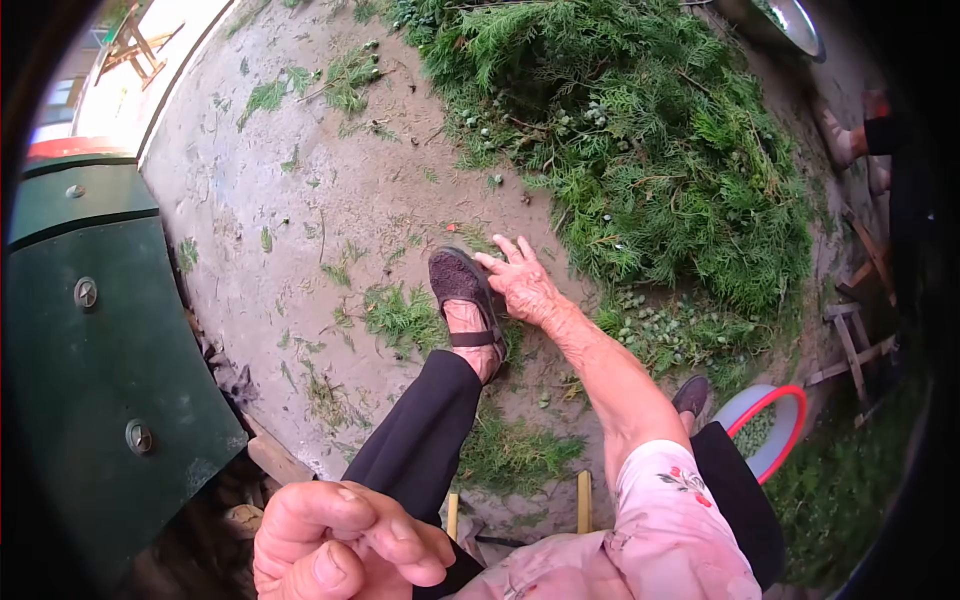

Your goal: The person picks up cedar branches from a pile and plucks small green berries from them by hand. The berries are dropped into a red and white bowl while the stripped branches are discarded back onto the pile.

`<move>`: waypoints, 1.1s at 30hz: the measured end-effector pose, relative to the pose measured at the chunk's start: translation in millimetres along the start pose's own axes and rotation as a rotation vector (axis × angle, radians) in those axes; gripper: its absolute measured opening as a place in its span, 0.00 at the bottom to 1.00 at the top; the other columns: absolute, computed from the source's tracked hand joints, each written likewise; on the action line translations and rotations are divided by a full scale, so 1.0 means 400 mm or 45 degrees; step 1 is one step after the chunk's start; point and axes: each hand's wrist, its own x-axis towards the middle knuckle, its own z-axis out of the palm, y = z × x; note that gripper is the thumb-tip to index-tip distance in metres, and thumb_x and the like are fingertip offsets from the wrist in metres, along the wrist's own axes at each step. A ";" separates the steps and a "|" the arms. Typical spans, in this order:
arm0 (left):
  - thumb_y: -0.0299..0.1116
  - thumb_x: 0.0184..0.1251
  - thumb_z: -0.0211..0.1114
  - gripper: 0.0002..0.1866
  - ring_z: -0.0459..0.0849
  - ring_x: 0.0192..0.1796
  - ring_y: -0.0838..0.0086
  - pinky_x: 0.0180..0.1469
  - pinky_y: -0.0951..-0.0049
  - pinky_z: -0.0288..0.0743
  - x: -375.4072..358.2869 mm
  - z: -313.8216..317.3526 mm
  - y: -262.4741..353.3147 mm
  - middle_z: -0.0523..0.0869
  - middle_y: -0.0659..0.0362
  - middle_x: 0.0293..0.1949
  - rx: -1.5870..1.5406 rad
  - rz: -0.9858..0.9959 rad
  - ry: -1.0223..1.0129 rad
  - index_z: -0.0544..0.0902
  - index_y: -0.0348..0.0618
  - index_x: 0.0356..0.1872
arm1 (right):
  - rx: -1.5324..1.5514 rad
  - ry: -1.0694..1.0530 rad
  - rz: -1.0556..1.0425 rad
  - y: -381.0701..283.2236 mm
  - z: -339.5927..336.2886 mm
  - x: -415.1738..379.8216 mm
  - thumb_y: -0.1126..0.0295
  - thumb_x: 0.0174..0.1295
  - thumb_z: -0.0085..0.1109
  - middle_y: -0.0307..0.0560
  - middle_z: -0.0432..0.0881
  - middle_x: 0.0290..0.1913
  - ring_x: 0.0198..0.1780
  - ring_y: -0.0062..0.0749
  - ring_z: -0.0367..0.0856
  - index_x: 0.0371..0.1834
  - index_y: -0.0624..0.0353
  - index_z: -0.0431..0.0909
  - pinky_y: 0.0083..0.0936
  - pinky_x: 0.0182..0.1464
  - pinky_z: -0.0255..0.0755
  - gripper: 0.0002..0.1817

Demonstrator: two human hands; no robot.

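Observation:
My right hand (522,284) reaches down beside the dark shoe (457,275) on my outstretched foot. Its fingers are spread, with nothing visible in them, over the dirt floor. Close to the camera at the bottom, my left hand (345,540) is curled, thumb near the bent fingers; what it holds, if anything, is hidden. To the right of my reaching hand lies a large heap of green conifer branches (690,190). Loose pale green cones (660,335) are scattered at the heap's near edge. A small sprig (400,315) lies left of the shoe.
A white basin with a red rim (790,405) stands by my other foot, with green cones inside. On the left is a dark green panel (100,350) with metal knobs. At the right are a wooden stool (855,345) and another person's foot (840,140).

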 end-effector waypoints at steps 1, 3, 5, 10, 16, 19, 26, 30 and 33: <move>0.29 0.66 0.56 0.15 0.79 0.39 0.68 0.48 0.62 0.71 -0.002 0.000 0.000 0.79 0.52 0.42 0.002 -0.011 -0.002 0.73 0.39 0.53 | 0.001 -0.002 0.011 -0.003 0.011 -0.036 0.75 0.46 0.53 0.43 0.72 0.59 0.64 0.46 0.63 0.28 0.58 0.77 0.47 0.65 0.54 0.06; 0.29 0.67 0.54 0.15 0.79 0.40 0.68 0.48 0.62 0.71 -0.007 -0.003 0.001 0.79 0.51 0.43 0.003 -0.009 -0.057 0.73 0.38 0.54 | 0.104 -0.086 0.032 0.011 0.042 -0.130 0.76 0.46 0.53 0.41 0.74 0.54 0.61 0.45 0.66 0.29 0.58 0.79 0.49 0.68 0.50 0.07; 0.29 0.68 0.53 0.15 0.78 0.41 0.67 0.49 0.62 0.70 -0.005 -0.012 0.005 0.79 0.51 0.43 -0.018 0.021 -0.069 0.72 0.38 0.54 | 0.008 -0.025 0.143 0.036 0.021 -0.273 0.76 0.44 0.55 0.41 0.75 0.53 0.59 0.44 0.68 0.30 0.57 0.79 0.52 0.68 0.48 0.08; 0.28 0.69 0.50 0.16 0.78 0.43 0.66 0.50 0.61 0.69 -0.004 -0.028 0.003 0.78 0.50 0.45 -0.049 0.027 -0.130 0.71 0.37 0.56 | -0.348 0.144 0.629 0.008 -0.088 -0.481 0.77 0.45 0.54 0.45 0.75 0.56 0.61 0.47 0.66 0.26 0.58 0.79 0.56 0.66 0.48 0.05; 0.28 0.70 0.48 0.17 0.77 0.44 0.66 0.53 0.60 0.68 0.010 -0.021 -0.013 0.76 0.50 0.47 -0.094 0.026 -0.148 0.69 0.36 0.58 | 0.042 0.379 0.628 -0.027 -0.028 -0.239 0.76 0.51 0.56 0.53 0.71 0.60 0.63 0.51 0.64 0.26 0.58 0.80 0.41 0.60 0.59 0.03; 0.27 0.70 0.47 0.17 0.77 0.45 0.65 0.54 0.59 0.68 0.013 -0.009 -0.023 0.76 0.49 0.47 -0.105 0.011 -0.205 0.68 0.36 0.58 | 0.049 0.353 0.736 -0.052 0.011 -0.217 0.73 0.49 0.58 0.51 0.70 0.61 0.65 0.51 0.61 0.26 0.57 0.80 0.47 0.65 0.53 0.03; 0.27 0.68 0.51 0.17 0.80 0.42 0.67 0.50 0.63 0.72 -0.003 0.038 -0.083 0.78 0.50 0.44 -0.009 -0.035 -0.129 0.69 0.35 0.56 | -0.001 0.204 0.790 -0.019 0.029 -0.593 0.75 0.46 0.58 0.51 0.70 0.60 0.64 0.51 0.63 0.26 0.58 0.79 0.43 0.64 0.57 0.04; 0.26 0.65 0.55 0.15 0.81 0.40 0.67 0.49 0.67 0.74 -0.035 0.088 -0.154 0.80 0.49 0.42 0.152 -0.183 -0.105 0.72 0.32 0.52 | -0.199 0.483 1.048 0.003 -0.056 -0.652 0.75 0.44 0.61 0.54 0.74 0.56 0.59 0.53 0.67 0.28 0.58 0.81 0.42 0.60 0.61 0.06; 0.27 0.64 0.57 0.16 0.81 0.45 0.70 0.52 0.72 0.73 -0.070 0.134 -0.224 0.80 0.49 0.47 0.418 -0.708 -0.243 0.73 0.31 0.51 | -0.074 0.563 0.976 -0.014 -0.083 -0.554 0.78 0.44 0.62 0.52 0.75 0.55 0.58 0.50 0.69 0.31 0.58 0.82 0.38 0.60 0.63 0.08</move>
